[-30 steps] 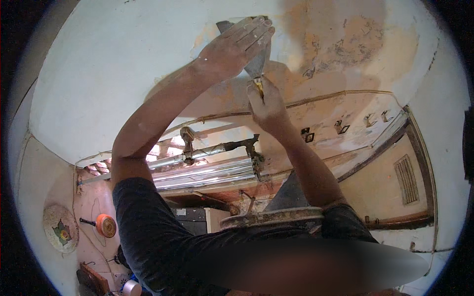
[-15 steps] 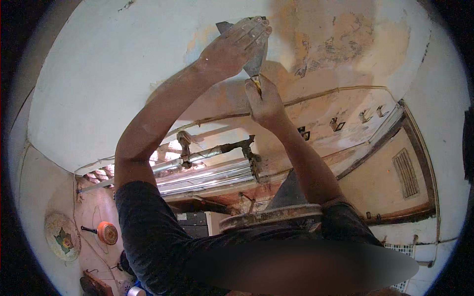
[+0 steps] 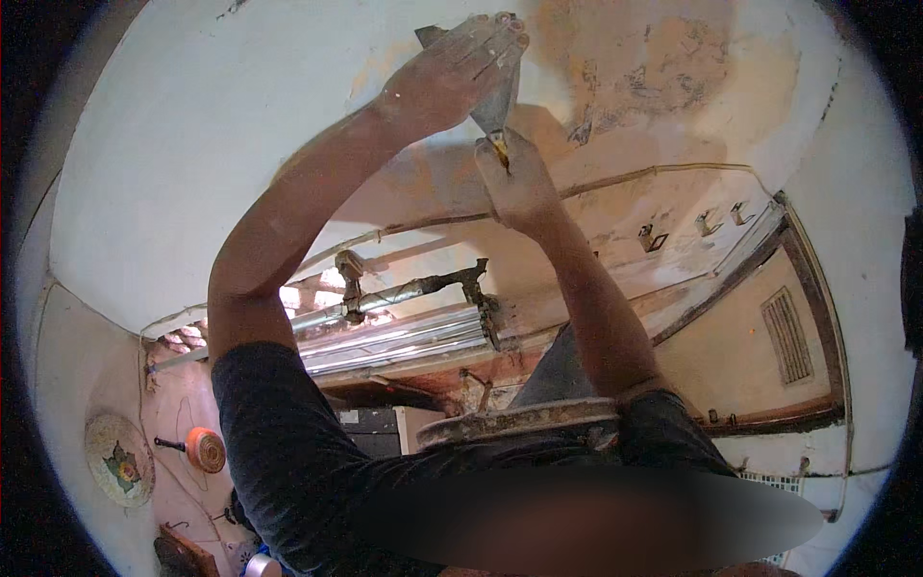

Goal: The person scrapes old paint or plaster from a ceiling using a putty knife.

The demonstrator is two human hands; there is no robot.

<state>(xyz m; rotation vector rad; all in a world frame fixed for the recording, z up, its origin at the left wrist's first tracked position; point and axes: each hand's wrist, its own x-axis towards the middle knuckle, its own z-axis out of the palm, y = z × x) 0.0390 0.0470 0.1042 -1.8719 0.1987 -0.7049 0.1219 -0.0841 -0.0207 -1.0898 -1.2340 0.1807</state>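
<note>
Overhead, my right hand (image 3: pixel 524 183) is closed round the handle of a putty knife (image 3: pixel 494 108), whose broad grey blade widens upward against the wall surface. A yellowish part of the handle shows at the fingers. My left hand (image 3: pixel 457 72) lies flat across the blade with its fingers stretched out, hiding much of it. One dark blade corner pokes out to the left of the knuckles. Around the hands, the pale painted surface (image 3: pixel 240 125) gives way to a worn, peeled patch (image 3: pixel 663 82) on the right.
Below the hands runs a pipe (image 3: pixel 385 303) with fittings, next to a ribbed shiny panel (image 3: pixel 404 344). A cable (image 3: pixel 625 181) and several small metal brackets (image 3: pixel 654 238) line the wall. An orange pan (image 3: pixel 205 450) hangs at lower left. A brown-framed door (image 3: pixel 817 317) stands at right.
Both hands and the putty knife have shifted slightly upward in the picture. My left forearm and elbow have moved a little to the left. The hold on the handle is unchanged.
</note>
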